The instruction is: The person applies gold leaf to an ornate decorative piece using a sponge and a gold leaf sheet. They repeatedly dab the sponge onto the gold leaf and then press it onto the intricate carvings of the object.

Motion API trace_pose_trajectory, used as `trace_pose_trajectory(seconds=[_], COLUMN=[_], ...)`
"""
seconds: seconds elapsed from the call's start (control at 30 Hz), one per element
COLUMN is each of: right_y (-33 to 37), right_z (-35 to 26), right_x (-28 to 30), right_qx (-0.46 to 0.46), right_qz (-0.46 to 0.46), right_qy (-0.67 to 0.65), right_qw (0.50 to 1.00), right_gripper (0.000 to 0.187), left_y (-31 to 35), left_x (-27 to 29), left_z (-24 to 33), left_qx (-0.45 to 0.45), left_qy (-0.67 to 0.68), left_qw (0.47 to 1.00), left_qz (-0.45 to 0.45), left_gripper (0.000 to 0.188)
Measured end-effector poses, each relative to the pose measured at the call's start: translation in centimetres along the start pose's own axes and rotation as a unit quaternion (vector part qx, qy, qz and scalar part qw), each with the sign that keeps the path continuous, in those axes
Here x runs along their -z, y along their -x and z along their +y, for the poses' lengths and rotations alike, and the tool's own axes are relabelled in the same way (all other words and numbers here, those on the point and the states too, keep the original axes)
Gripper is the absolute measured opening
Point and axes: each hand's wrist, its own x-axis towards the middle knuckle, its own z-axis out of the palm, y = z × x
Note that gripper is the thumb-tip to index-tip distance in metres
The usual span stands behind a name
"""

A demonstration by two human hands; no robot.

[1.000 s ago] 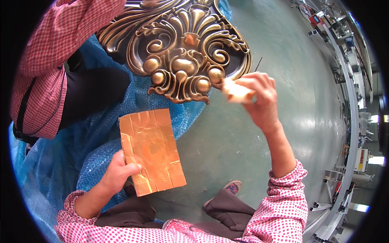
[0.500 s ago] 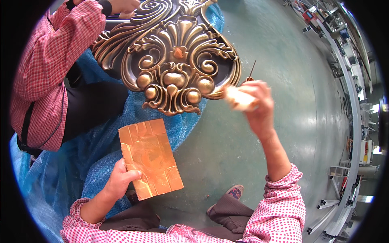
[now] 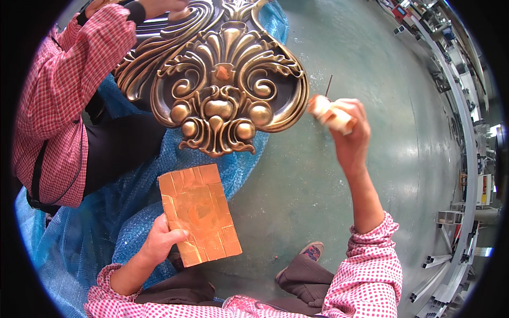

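Note:
My left hand (image 3: 161, 239) grips the left edge of a flat rectangular board (image 3: 204, 209) with a copper-gold, creased surface and a faint round smear; the thumb lies on top. My right hand (image 3: 352, 124) is closed round a pale cloth wad (image 3: 335, 115), stained orange at its tip and slightly blurred. The wad is just right of a carved ornamental panel (image 3: 217, 108) in dark brown and antique gold, apart from its rounded rim. An orange patch (image 3: 222, 73) shows at the panel's upper centre.
At the left a co-worker in a red checked shirt (image 3: 79, 69) has their hands (image 3: 159, 7) over the panel's far part. Blue bubble wrap (image 3: 127, 212) lies beneath the panel. A thin dark stick (image 3: 329, 86) shows beyond my right hand. Metal profiles (image 3: 450, 259) line the right side.
My right hand with the cloth wad has moved slightly right, away from the panel's rim. My left hand still holds the board, slightly lower. The panel appears shifted a little left.

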Motion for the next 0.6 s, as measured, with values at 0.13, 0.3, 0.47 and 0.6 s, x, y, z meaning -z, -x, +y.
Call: trace_pose_trajectory(seconds=[0.13,0.3,0.47,0.6], right_y=[-0.4,-1.2,-2.2,-1.8], right_z=[0.3,0.5,4.5,2.8], right_x=[-0.6,-0.2,-1.0,1.4], right_qx=[0.025,-0.033,-0.04,-0.157], right_qz=[-0.04,0.038,0.03,-0.057], right_qy=[0.05,-0.088,-0.023,-0.14], right_qw=[0.998,0.995,0.998,0.976], right_gripper=[0.022,0.028,0.022,0.02], left_y=[-0.7,-0.2,-0.5,-0.4], left_x=[-0.4,-0.1,-0.7,-1.4], left_z=[0.1,0.7,2.0,3.8], left_qx=[0.013,0.032,0.064,0.081], left_qy=[-0.009,-0.049,-0.114,-0.084], left_qw=[1.0,0.994,0.971,0.974], left_qz=[-0.026,-0.092,-0.2,-0.194], left_gripper=[0.044,0.043,0.044,0.044])
